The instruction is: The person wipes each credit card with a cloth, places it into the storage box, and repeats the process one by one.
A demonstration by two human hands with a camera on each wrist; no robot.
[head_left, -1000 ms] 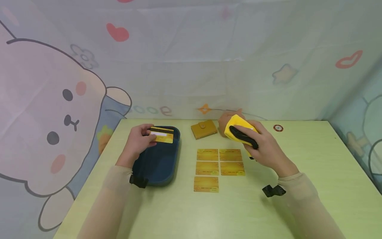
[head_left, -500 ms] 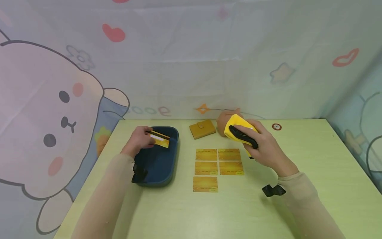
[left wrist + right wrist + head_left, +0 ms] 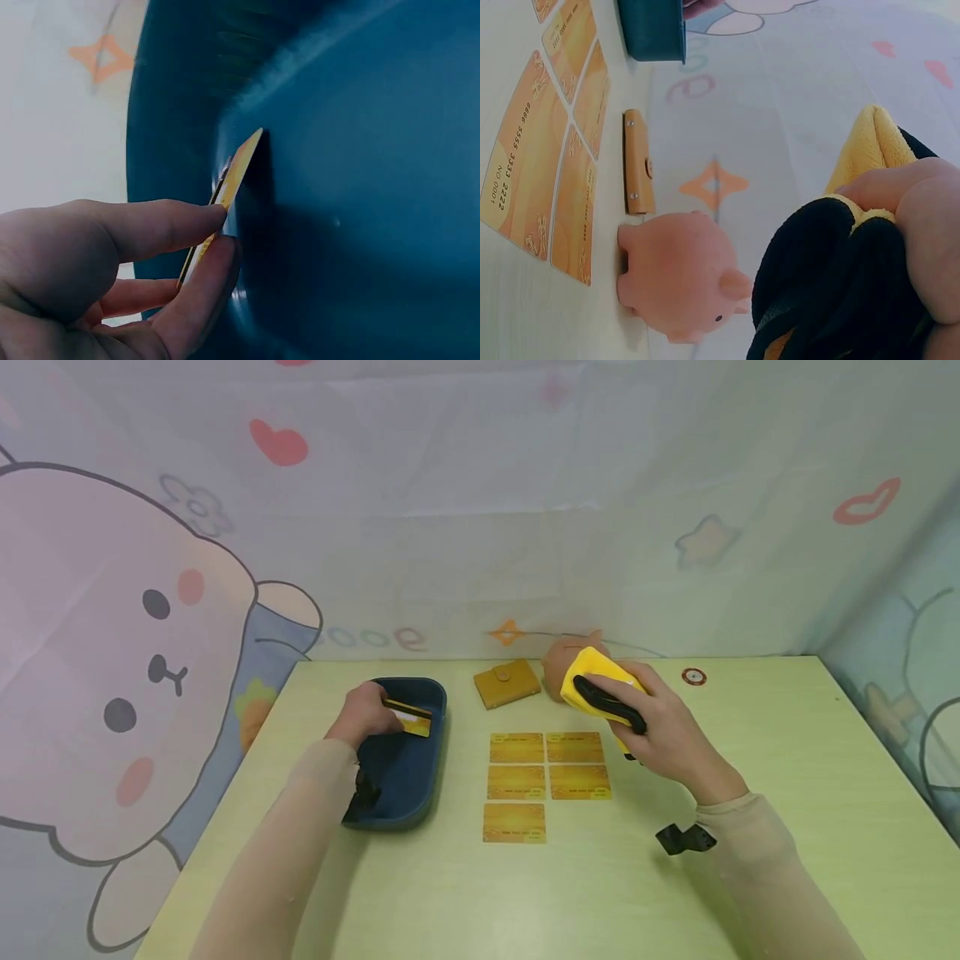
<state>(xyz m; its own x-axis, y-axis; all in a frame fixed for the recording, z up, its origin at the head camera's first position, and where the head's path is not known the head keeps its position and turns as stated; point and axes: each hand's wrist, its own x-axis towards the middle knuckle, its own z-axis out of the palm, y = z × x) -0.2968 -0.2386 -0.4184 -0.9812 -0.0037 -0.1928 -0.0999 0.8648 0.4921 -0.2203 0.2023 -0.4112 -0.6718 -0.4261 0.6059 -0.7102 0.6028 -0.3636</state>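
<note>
In the head view, my left hand (image 3: 367, 714) reaches into the dark blue tray (image 3: 397, 781) and pinches a gold bank card (image 3: 416, 724). The left wrist view shows that card (image 3: 241, 169) tilted between thumb and fingers, its edge close to the tray wall (image 3: 176, 90). My right hand (image 3: 660, 722) grips a bunched yellow cloth with black trim (image 3: 588, 672) above the right side of the table. Up close in the right wrist view, the cloth (image 3: 874, 142) looks plush. Several gold cards (image 3: 514, 822) lie in two columns between the hands.
A tan card wallet (image 3: 506, 685) lies near the table's back edge. Beside it stands a pink piggy bank (image 3: 557, 668), partly hidden by the cloth in the head view. A red and white round chip (image 3: 693, 677) lies at the back right. A printed curtain (image 3: 465, 543) hangs behind.
My left hand has lowered the card into the tray and tilted it, moving slightly right and nearer me. My right hand keeps its grip on the cloth; the head view has shifted a little.
</note>
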